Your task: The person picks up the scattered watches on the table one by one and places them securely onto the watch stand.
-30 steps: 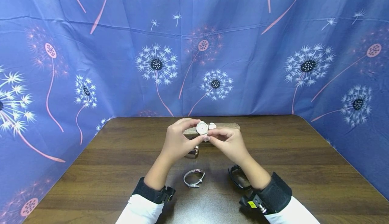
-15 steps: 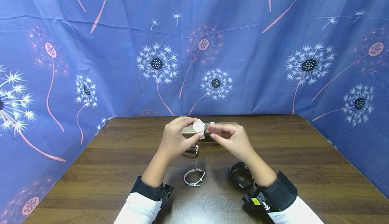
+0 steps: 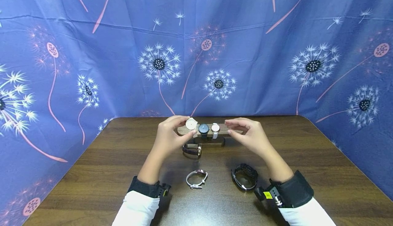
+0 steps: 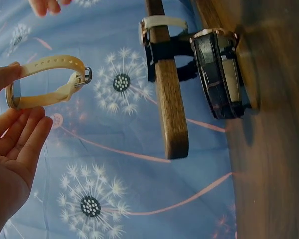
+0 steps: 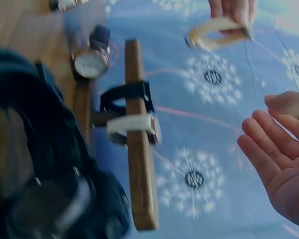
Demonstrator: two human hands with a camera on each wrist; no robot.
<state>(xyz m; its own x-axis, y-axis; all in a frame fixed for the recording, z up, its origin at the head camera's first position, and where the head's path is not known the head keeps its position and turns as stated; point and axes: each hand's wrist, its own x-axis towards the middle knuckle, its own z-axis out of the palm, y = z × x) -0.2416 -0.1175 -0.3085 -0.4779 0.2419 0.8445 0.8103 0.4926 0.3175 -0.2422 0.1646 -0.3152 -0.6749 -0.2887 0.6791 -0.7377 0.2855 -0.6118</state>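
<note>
Because the left hand (image 3: pixel 170 135) pinches the cream-strapped watch (image 3: pixel 191 123) only by its case between thumb and fingers (image 4: pixel 25 134), just left of the wooden bar (image 3: pixel 212 131), a loose pinch could drop it onto the brown-strapped watch (image 3: pixel 192 149) on the bench (image 3: pixel 307 157) below. Beyond, the right hand (image 3: pixel 248 135), fingers relaxed and empty, could bump the dark watch (image 3: pixel 203 129) and white watch (image 3: pixel 215 128) on the bar.
</note>
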